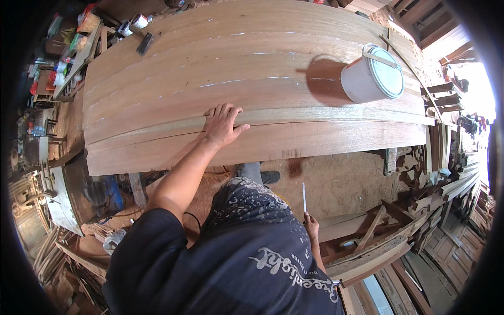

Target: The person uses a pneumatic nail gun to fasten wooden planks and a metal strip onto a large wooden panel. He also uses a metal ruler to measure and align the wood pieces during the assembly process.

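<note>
My left hand [223, 126] lies across a long, narrow wooden strip [315, 115] that runs the length of the wide wooden panel [173, 68]. Its fingers bend over the strip's far edge, and the thumb reaches along the near side. Down by my right side, over the floor, my right hand [311, 227] is closed around one end of a thin, flat, pale strip [304, 197]. That strip points away from me, and its exact kind cannot be made out. Part of my right forearm is hidden behind my shirt.
A white lidded bucket [362, 79] stands on the panel at right. A small dark block-like object [145, 44] lies at its far left. Stacked boards and timber offcuts [378, 236] crowd the right. A pale-topped bench [63, 199] stands at left; sawdust covers the floor [336, 184].
</note>
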A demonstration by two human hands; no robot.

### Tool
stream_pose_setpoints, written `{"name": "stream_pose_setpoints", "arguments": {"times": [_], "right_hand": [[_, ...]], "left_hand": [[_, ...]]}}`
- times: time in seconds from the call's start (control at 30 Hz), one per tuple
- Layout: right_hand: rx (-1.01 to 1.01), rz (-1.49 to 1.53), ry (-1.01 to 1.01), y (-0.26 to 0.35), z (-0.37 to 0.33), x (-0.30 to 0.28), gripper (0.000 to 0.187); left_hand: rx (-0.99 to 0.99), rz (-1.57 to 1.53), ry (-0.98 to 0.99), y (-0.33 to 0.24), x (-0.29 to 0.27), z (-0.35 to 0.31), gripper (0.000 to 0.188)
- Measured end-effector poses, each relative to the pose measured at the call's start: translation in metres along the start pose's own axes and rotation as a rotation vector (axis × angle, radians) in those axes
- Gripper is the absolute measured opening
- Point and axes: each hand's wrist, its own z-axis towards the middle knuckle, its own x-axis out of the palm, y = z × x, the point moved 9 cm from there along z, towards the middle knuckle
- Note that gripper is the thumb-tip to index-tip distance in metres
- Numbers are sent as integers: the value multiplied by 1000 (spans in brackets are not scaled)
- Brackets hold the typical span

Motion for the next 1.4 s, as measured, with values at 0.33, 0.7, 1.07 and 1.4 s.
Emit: {"name": "stream_pose_setpoints", "arguments": {"times": [0.33, 0.7, 1.07, 1.4], "right_hand": [[-770, -157, -667, 206, -64, -37, 36], [-1332, -753, -553, 473, -13, 73, 37], [-1345, -710, -445, 475, 14, 91, 45], [-1294, -706, -399, 477, 17, 90, 46]], "left_hand": [[-142, 142, -78, -19, -3, -2, 90], [-156, 127, -128, -14, -1, 3, 82], [-144, 113, -219, -13, -2, 2, 72], [-99, 129, -313, -22, -20, 10, 68]]}}
